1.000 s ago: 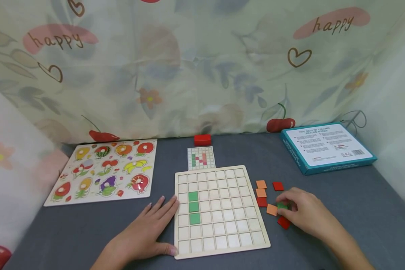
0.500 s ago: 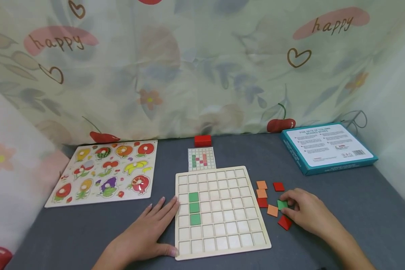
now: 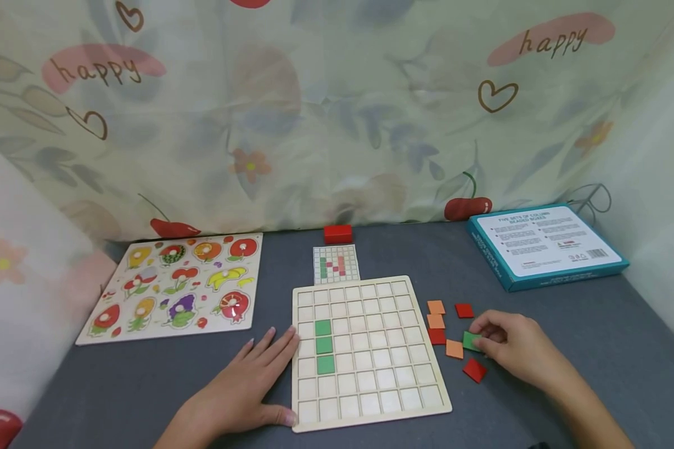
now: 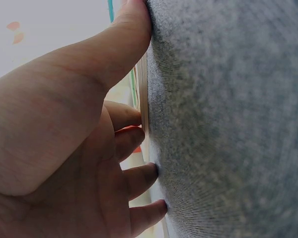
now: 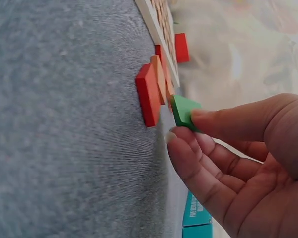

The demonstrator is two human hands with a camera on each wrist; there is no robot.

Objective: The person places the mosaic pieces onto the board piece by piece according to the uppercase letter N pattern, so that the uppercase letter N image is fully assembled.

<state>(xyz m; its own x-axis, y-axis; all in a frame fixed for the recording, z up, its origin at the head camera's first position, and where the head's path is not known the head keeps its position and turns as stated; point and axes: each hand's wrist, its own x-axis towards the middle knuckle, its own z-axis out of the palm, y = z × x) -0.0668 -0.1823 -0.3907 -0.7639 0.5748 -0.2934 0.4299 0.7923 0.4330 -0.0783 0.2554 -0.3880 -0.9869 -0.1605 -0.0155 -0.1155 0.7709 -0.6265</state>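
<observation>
My right hand [image 3: 519, 350] pinches a green square tile [image 3: 470, 340] between thumb and fingers, right of the wooden grid board. In the right wrist view the green tile [image 5: 183, 110] is tilted, with the thumb on its face. Fingers spread, my left hand [image 3: 238, 394] lies flat on the table, its thumb and fingertips at the left edge of the grid board [image 3: 383, 378]. Three green tiles [image 3: 324, 345] fill part of the board's second column. Around the right hand lie orange tiles [image 3: 454, 349] and red tiles [image 3: 474, 370].
Behind the board lies a small pattern card [image 3: 336, 274], with a red block [image 3: 337, 234] beyond it. A fruit puzzle board [image 3: 208, 312] is at the left. The teal box [image 3: 547, 243] stands at the back right, near the patterned curtain [image 3: 337, 125].
My right hand has shifted slightly right with the green tile, away from the orange and red tiles beside it; more of the green tile shows. The left hand stays at the board.
</observation>
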